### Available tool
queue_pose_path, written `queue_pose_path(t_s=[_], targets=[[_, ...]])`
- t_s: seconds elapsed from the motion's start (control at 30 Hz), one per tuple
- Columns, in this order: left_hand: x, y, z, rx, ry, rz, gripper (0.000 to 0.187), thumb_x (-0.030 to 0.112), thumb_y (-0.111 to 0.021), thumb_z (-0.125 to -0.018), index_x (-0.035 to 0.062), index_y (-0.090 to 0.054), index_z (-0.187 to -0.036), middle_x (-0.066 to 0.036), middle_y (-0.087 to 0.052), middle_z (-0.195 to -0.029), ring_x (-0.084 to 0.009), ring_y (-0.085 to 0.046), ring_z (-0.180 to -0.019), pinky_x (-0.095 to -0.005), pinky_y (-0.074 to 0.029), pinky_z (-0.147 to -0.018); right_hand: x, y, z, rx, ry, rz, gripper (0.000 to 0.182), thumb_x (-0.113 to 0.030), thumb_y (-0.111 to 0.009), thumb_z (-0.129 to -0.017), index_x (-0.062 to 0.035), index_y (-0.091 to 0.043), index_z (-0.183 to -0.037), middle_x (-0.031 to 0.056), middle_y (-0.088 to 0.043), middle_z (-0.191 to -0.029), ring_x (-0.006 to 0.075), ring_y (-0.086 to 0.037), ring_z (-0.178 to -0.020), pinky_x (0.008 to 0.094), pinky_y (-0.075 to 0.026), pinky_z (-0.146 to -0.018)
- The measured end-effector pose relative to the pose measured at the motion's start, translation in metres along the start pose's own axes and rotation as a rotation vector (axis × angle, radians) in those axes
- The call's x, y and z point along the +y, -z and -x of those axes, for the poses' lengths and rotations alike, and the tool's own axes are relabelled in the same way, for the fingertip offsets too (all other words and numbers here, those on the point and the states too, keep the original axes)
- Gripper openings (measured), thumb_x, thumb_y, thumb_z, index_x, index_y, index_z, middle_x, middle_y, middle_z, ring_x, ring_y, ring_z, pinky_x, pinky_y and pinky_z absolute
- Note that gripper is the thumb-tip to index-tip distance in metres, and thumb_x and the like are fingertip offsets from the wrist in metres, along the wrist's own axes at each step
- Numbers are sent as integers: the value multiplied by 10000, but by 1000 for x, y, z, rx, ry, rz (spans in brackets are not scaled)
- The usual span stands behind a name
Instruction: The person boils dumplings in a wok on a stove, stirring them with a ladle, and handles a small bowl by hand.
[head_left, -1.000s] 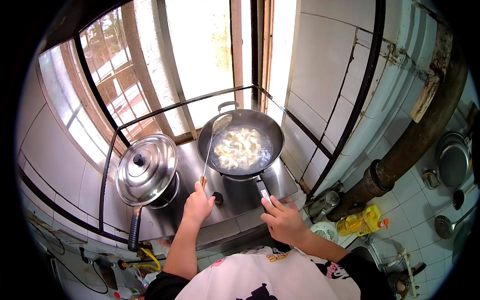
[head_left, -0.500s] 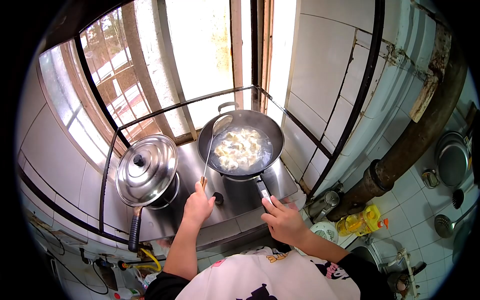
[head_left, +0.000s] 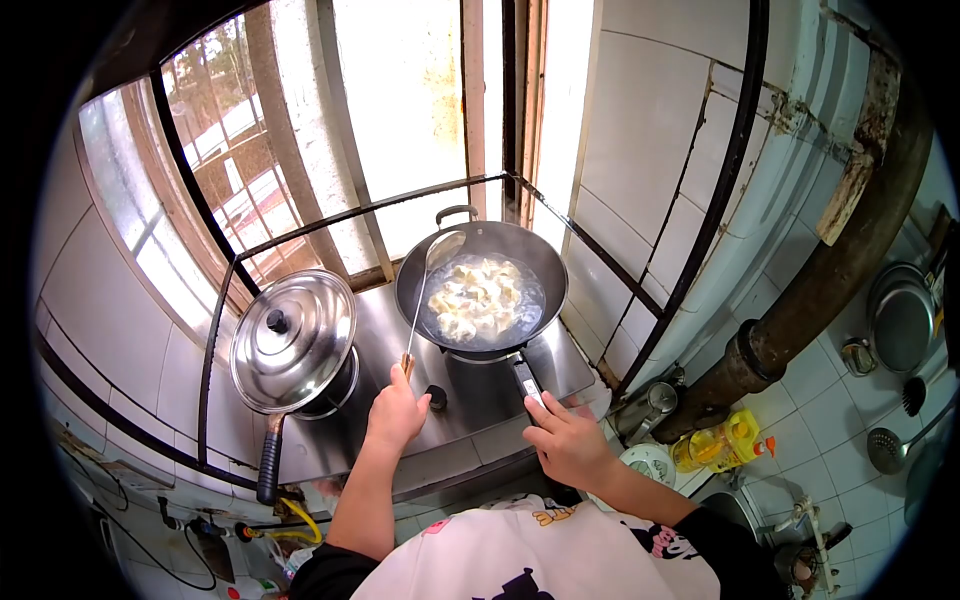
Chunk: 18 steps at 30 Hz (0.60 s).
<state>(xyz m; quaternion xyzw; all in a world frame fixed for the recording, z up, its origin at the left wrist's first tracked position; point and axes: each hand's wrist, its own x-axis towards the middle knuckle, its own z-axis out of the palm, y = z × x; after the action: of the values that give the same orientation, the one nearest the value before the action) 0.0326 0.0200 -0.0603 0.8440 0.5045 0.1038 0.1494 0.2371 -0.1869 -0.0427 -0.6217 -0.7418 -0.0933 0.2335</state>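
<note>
My left hand (head_left: 397, 412) is closed round the wooden grip of a long-handled metal ladle (head_left: 414, 318). The ladle's head rests against the inner left wall of a dark wok (head_left: 548, 238), above the water line. Whitish dumplings (head_left: 482, 298) lie bunched in bubbling, cloudy water inside the wok. Closed on the end of the wok's black handle (head_left: 524, 376), my right hand (head_left: 568, 442) sits at the stove's front right. Part of that grip is hidden under the fingers.
A lidded steel pan (head_left: 292, 345) occupies the left burner, its black handle pointing toward me. Black metal rails (head_left: 368, 208) frame the steel stove top (head_left: 465, 395). On the right are a yellow oil bottle (head_left: 725, 440), a thick pipe (head_left: 800, 325) and hanging utensils.
The water's surface and the dumplings shift slightly with the bubbling. Both hands, the ladle and the wok stay in place.
</note>
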Motion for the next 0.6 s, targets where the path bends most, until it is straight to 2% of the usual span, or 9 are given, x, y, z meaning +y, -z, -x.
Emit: queue_pose_path(t_s=[0.23,0.33,0.6], targets=[[-1,0,-1,-4,-5,1,689,262,-706,-858,-82,-317,-1310,-313,-657,-882,-464,-662,-849,-502,-545,-748,0,-1,0,11,1,12,117,-37,-650,-741,-55,-600,-845,192,-593,-1287,370,-585,-1186,362,-552,-848],[-7,-6,-2,30,-33,19,701,274,-719,-845,-74,-307,-1292,-318,-648,-842,-485,-646,-806,-534,-527,-723,-1,0,0,11,1,14,122,-36,-650,-739,-55,-600,-849,189,-593,-1288,372,-586,-1182,363,-552,-849],[-5,-1,0,-1,-14,15,696,266,-710,-854,-75,-309,-1310,-316,-654,-873,-469,-657,-837,-511,-540,-744,-1,-1,0,1,-8,15,125,-36,-650,-739,-57,-601,-852,184,-593,-1289,372,-588,-1179,365,-552,-844]])
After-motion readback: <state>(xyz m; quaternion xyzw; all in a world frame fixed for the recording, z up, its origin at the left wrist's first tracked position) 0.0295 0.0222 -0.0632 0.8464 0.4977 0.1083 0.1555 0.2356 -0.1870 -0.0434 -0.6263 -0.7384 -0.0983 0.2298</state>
